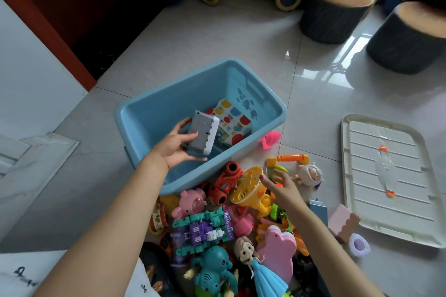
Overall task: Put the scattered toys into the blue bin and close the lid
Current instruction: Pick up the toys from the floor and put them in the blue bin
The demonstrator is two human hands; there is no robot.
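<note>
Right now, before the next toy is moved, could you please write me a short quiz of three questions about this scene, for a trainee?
1. True or false: the cream lid is already on the blue bin.
2. What does the left hand hold over the bin? A) the doll B) the grey block with a white wavy edge C) the red binoculars
3. Fill in: the right hand reaches with spread fingers toward the ____ funnel-shaped toy.

Key:
1. False; the lid lies on the floor to the right of the bin.
2. B, the grey block.
3. Yellow.
</note>
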